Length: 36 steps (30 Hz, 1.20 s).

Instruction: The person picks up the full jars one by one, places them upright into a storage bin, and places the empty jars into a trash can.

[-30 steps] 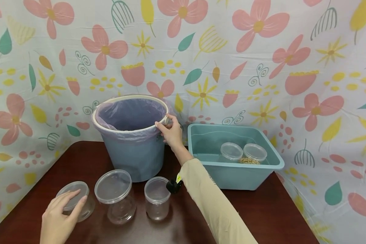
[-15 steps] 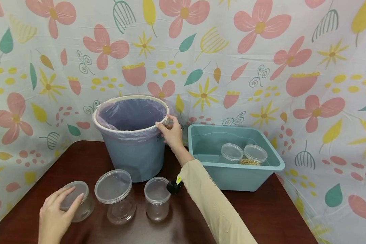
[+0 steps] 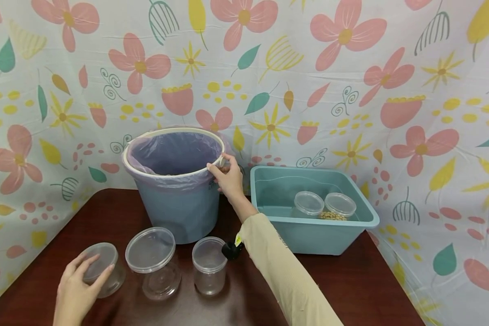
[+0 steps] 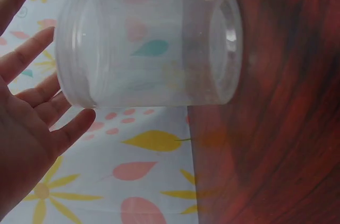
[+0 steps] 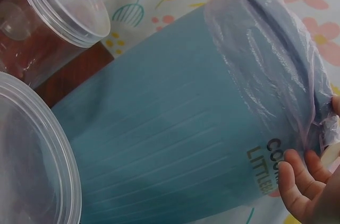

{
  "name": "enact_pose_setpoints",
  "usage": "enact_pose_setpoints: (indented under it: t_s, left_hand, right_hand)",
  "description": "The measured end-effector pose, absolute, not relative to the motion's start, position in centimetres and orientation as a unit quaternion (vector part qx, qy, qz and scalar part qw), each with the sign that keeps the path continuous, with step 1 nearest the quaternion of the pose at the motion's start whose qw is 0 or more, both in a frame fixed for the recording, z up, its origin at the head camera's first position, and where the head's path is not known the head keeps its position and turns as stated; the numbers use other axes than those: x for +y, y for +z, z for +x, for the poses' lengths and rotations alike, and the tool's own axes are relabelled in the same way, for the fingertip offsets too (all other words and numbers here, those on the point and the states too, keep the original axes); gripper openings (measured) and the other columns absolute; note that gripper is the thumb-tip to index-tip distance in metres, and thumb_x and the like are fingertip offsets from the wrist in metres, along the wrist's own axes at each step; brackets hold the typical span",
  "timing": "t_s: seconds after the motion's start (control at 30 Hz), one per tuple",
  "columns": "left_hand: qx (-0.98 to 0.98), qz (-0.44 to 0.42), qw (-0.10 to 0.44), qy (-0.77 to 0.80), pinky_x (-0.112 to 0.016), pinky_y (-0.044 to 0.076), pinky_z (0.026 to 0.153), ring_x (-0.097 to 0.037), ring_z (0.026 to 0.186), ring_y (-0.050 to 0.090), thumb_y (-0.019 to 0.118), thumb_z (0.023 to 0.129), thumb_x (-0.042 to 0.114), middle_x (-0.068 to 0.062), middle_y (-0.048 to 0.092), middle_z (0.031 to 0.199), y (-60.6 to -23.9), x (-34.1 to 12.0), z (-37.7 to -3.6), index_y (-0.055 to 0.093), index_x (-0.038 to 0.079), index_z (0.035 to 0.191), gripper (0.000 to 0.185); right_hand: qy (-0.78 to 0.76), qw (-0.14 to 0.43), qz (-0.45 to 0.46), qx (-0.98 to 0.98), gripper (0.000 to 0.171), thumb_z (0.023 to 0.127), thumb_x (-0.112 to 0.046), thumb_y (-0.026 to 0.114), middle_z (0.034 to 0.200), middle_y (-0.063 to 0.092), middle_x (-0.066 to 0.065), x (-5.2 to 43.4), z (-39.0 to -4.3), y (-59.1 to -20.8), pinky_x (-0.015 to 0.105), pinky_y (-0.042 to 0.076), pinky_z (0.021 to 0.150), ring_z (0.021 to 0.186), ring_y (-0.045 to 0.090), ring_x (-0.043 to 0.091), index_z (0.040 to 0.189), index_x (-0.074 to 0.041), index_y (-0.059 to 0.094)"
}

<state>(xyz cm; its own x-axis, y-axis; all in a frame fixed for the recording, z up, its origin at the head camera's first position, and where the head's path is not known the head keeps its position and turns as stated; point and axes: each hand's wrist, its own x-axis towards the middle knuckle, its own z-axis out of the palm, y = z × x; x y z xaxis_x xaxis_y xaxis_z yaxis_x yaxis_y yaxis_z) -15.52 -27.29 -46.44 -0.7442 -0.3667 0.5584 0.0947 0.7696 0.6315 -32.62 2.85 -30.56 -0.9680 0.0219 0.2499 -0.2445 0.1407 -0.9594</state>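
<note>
Nearest you, your left hand spreads ungrasping fingers against the lid of the leftmost jar, upright on the table. To its right stand a wide jar and a narrow jar. Behind, your right hand pinches the rim of the lined bin, beside a blue tub.

Bright, even light fills the head view, washing the flowered cloth almost without shadow. The polished table returns a pale sheen along its near edge, with soft dark patches around the jars, and the inside of the bucket falls dimmer than its rim. Both wrist views are duller. In the left one, a milky haze softens the jar, a small white glint sits on its base, and the left hand is shaded. In the right one, thin highlights streak the crinkled bag.
</note>
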Motion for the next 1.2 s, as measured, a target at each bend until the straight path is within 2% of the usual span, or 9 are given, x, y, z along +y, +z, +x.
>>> enact_pose_setpoints:
  t_s: [0.1, 0.3, 0.4, 0.53, 0.77, 0.93, 1.2]
  left_hand:
    - [-0.876, 0.084, 0.333, -0.339, -0.058, 0.027, 0.088, -0.048, 0.109, 0.037, 0.076, 0.069, 0.013, -0.031, 0.041, 0.120, -44.9, -26.3, -14.8, 0.061, -0.008, 0.102, 0.042]
    - [-0.880, 0.122, 0.286, -0.359, -0.062, 0.022, 0.091, -0.053, 0.118, 0.026, 0.073, 0.072, 0.014, -0.038, 0.028, 0.127, -44.8, -26.6, -14.6, 0.058, -0.010, 0.105, 0.044]
    - [-0.885, 0.145, 0.258, -0.359, -0.065, 0.022, 0.089, -0.057, 0.116, 0.026, 0.072, 0.074, 0.020, -0.041, 0.026, 0.128, -44.9, -27.0, -14.5, 0.055, -0.010, 0.110, 0.050]
    - [-0.891, 0.159, 0.242, -0.351, -0.065, 0.023, 0.087, -0.057, 0.112, 0.029, 0.073, 0.073, 0.024, -0.044, 0.030, 0.124, -44.9, -27.4, -14.5, 0.052, -0.009, 0.115, 0.058]
    - [-0.892, 0.165, 0.231, -0.351, -0.061, 0.023, 0.090, -0.053, 0.112, 0.033, 0.077, 0.068, 0.026, -0.038, 0.037, 0.123, -45.0, -27.8, -14.3, 0.051, -0.006, 0.121, 0.067]
    - [-0.893, 0.163, 0.240, -0.344, -0.059, 0.025, 0.088, -0.050, 0.110, 0.036, 0.078, 0.067, 0.028, -0.033, 0.042, 0.121, -45.1, -28.1, -14.2, 0.052, -0.003, 0.121, 0.068]
    - [-0.890, 0.154, 0.268, -0.334, -0.057, 0.029, 0.086, -0.049, 0.106, 0.041, 0.080, 0.064, 0.026, -0.033, 0.047, 0.115, -45.1, -27.8, -14.5, 0.056, -0.004, 0.117, 0.066]
  right_hand:
    - [0.653, 0.101, 0.072, -0.747, 0.056, 0.080, -0.034, 0.065, 0.081, 0.054, 0.003, 2.9, -32.6, -30.5, 0.049, 0.048, 0.058, 0.065, 0.058, 0.022, 0.130, -0.021, 0.043]
    - [0.650, 0.103, 0.068, -0.749, 0.055, 0.080, -0.034, 0.066, 0.081, 0.053, 0.004, 2.9, -32.5, -30.6, 0.037, 0.047, 0.048, 0.067, 0.059, 0.024, 0.130, -0.021, 0.044]
    - [0.653, 0.101, 0.067, -0.748, 0.056, 0.080, -0.034, 0.066, 0.081, 0.053, 0.004, 2.9, -32.5, -30.6, 0.042, 0.048, 0.052, 0.069, 0.060, 0.027, 0.130, -0.022, 0.044]
    - [0.655, 0.100, 0.069, -0.746, 0.056, 0.080, -0.034, 0.065, 0.082, 0.053, 0.004, 2.9, -32.5, -30.7, 0.046, 0.049, 0.055, 0.070, 0.060, 0.028, 0.130, -0.022, 0.044]
    - [0.649, 0.101, 0.074, -0.751, 0.056, 0.080, -0.035, 0.065, 0.083, 0.054, 0.004, 2.9, -32.4, -30.6, 0.027, 0.045, 0.043, 0.068, 0.061, 0.026, 0.130, -0.022, 0.043]
    - [0.649, 0.090, 0.073, -0.752, 0.058, 0.080, -0.036, 0.064, 0.085, 0.054, 0.004, 2.9, -32.4, -30.4, 0.028, 0.044, 0.044, 0.070, 0.060, 0.028, 0.132, -0.021, 0.042]
    - [0.653, 0.086, 0.073, -0.749, 0.056, 0.081, -0.035, 0.064, 0.083, 0.053, 0.003, 3.0, -32.4, -30.4, 0.026, 0.042, 0.042, 0.073, 0.059, 0.032, 0.131, -0.024, 0.042]
